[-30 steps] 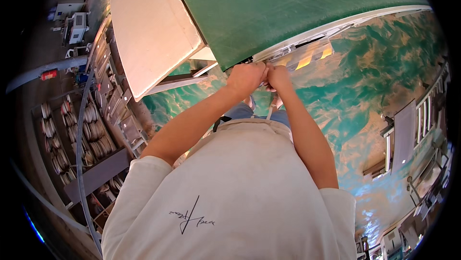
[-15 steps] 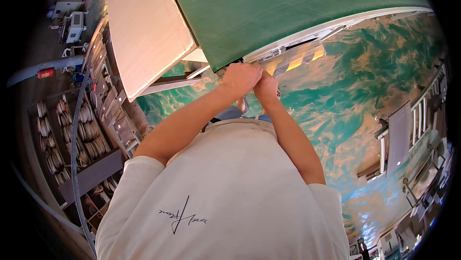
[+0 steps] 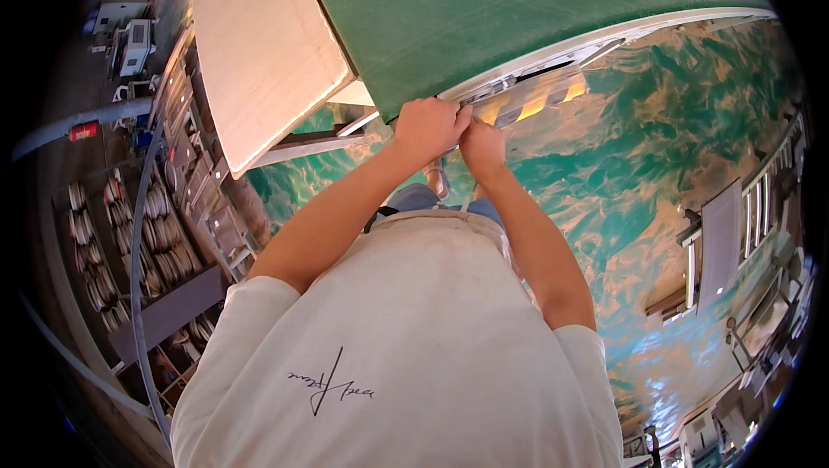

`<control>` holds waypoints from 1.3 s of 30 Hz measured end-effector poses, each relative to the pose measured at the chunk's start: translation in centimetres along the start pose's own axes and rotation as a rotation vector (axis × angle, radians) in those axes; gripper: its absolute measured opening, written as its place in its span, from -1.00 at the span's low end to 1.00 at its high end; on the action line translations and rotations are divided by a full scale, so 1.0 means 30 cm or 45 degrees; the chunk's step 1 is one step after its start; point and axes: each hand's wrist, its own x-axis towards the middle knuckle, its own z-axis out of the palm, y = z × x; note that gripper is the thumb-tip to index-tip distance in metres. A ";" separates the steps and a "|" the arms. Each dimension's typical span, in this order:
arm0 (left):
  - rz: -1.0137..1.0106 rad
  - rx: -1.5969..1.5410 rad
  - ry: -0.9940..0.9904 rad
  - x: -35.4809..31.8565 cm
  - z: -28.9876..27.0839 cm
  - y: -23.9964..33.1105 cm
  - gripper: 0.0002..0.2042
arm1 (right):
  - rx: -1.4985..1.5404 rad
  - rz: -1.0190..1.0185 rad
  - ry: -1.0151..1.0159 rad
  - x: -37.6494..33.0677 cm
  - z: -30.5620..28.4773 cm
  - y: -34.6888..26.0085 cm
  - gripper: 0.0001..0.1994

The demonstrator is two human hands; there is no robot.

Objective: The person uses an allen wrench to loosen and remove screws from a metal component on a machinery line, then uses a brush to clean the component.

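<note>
Hands: left hand [image 3: 429,127] is closed over the table edge [image 3: 553,58] of a green table [image 3: 518,10]; right hand [image 3: 482,142] is pinched beside it, contents hidden. Grip is best kept close together and steady.

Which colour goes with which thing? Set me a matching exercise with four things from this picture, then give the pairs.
Things:
1. table top
2. board
3. floor
4. shirt

Colours:
A. white
B. green
C. teal and tan
D. pale cream

Pairs: 1-B, 2-D, 3-C, 4-A
</note>
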 end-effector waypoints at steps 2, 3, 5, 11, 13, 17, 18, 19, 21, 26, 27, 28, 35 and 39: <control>-0.017 -0.010 -0.017 -0.006 0.007 -0.017 -0.60 | -0.042 -0.021 -0.024 -0.010 0.005 -0.008 -0.89; -0.019 -0.017 -0.018 -0.003 0.014 -0.024 -0.60 | -0.058 -0.025 -0.025 -0.004 0.002 -0.009 -0.89; -0.006 -0.037 0.079 -0.019 0.054 -0.038 -0.59 | -0.084 -0.019 -0.016 0.002 -0.006 -0.015 -0.89; -0.043 -0.171 0.155 -0.034 0.109 -0.045 -0.59 | -0.137 0.043 -0.088 -0.006 -0.007 -0.032 -0.86; -0.049 -0.204 0.158 -0.062 0.133 -0.071 -0.59 | -0.219 0.038 -0.131 -0.012 -0.008 -0.038 -0.84; -0.137 -0.334 0.137 -0.127 0.174 -0.142 -0.56 | -0.323 0.024 -0.094 -0.026 0.042 -0.073 -0.73; -0.210 -0.384 0.132 -0.137 0.178 -0.142 -0.55 | -0.310 0.056 -0.106 -0.023 0.030 -0.085 -0.71; -0.195 -0.424 0.120 -0.141 0.181 -0.146 -0.53 | -0.298 0.089 -0.117 -0.020 0.017 -0.098 -0.68; -0.169 -0.511 0.102 -0.142 0.173 -0.162 -0.51 | -0.066 0.144 -0.123 -0.039 -0.037 -0.143 -0.66; -0.503 -0.784 -0.601 -0.143 0.064 -0.227 -0.35 | 0.295 0.243 0.146 -0.107 -0.069 -0.169 -0.69; -0.550 -0.845 -0.741 -0.142 0.059 -0.265 -0.32 | 0.299 0.242 0.114 -0.113 -0.068 -0.191 -0.70; -0.440 -0.628 -0.620 -0.139 0.076 -0.276 -0.32 | 0.303 0.241 0.082 -0.108 -0.069 -0.205 -0.71; -0.115 -0.138 -0.467 -0.096 0.052 -0.305 -0.35 | 0.067 0.209 -0.015 -0.075 -0.058 -0.217 -0.72; -0.131 -0.065 -0.575 -0.099 -0.010 -0.297 -0.45 | 0.227 0.518 0.092 -0.030 -0.040 -0.172 -0.71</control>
